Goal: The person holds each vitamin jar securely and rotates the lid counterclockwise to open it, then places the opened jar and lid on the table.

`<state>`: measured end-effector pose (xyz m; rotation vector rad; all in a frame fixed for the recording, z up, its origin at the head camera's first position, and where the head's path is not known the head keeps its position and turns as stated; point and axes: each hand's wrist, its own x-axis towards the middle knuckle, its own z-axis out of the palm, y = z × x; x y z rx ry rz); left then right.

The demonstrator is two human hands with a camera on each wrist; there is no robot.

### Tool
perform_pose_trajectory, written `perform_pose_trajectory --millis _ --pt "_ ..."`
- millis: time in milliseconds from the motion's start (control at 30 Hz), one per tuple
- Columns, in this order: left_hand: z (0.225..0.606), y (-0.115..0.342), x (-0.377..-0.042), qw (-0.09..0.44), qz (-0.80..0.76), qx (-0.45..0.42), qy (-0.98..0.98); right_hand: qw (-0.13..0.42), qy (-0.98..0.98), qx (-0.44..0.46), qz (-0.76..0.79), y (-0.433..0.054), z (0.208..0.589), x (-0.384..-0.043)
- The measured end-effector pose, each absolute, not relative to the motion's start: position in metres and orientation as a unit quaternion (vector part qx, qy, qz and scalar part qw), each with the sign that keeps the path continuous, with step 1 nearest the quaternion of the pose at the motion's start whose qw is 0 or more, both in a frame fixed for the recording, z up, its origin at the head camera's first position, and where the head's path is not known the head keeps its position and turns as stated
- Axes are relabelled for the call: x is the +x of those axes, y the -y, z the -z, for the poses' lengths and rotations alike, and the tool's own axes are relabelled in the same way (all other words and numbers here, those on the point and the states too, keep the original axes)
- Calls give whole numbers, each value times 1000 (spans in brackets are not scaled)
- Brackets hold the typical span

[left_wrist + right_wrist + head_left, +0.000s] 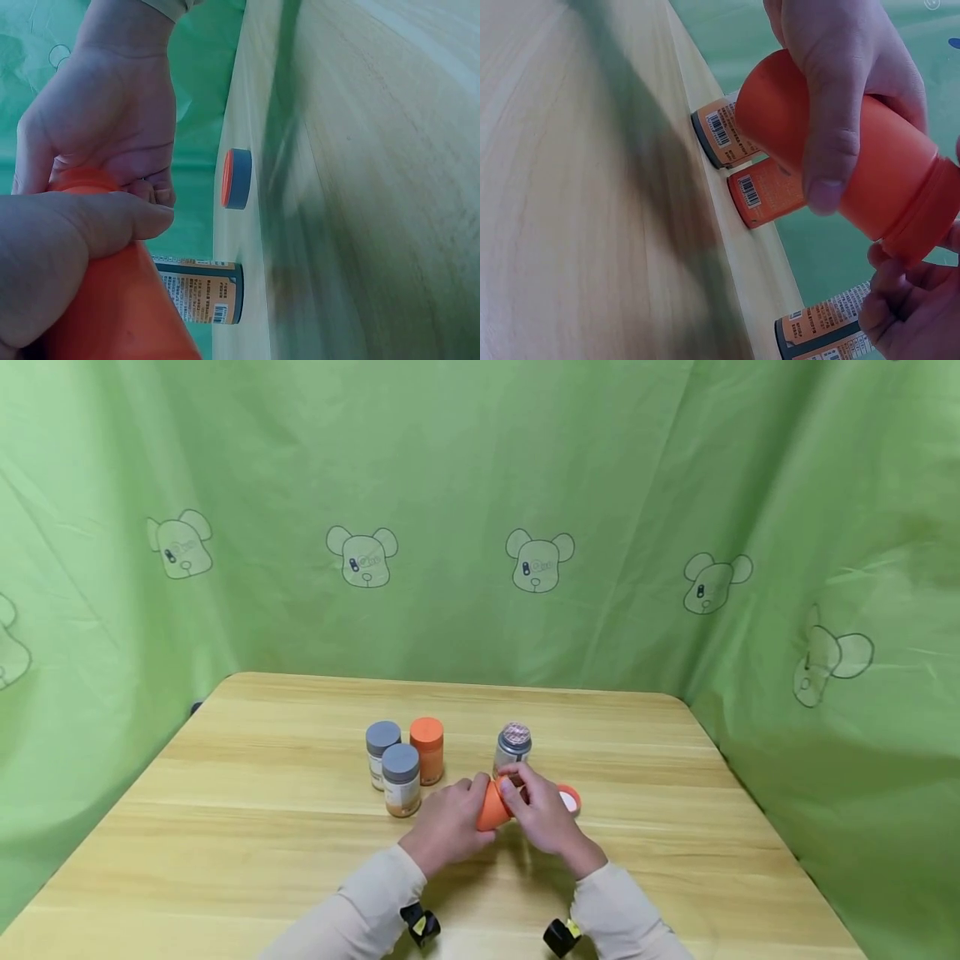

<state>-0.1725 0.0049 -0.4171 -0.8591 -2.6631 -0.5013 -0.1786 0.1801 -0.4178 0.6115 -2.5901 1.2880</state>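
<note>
Held tilted above the table is an orange jar [885, 169]. My left hand [452, 824] grips its body, the thumb [832, 150] lying along the side. At the jar's other end, my right hand [543, 814] pinches the orange lid [922, 214] with curled fingers. Just beyond the hands stands a grey jar [514, 745] with a patterned seal on top and no lid. A loose lid [570, 799] lies right of the right hand, showing an orange rim and white middle; its side looks grey [241, 180] in the left wrist view.
Left of the hands, two grey-lidded jars [401, 781] and an orange jar [427, 752] stand close together on the wooden table [262, 827]. A green curtain [450, 635] with mouse-head drawings hangs behind and along both sides.
</note>
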Motion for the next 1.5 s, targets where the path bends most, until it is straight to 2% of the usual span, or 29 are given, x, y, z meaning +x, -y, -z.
perform_pose_trajectory --millis 267,567,833,1500 --pt "417 -5 -173 120 178 -288 933 81 866 206 -448 -180 419 -178" --pt "417 -7 -174 117 178 -285 935 74 858 227 -455 -184 417 -178" --pt "416 -7 -174 119 175 -283 935 103 864 230 -436 -186 418 -180" --pt "417 -7 -176 103 179 -282 937 73 864 223 -447 -186 417 -179"
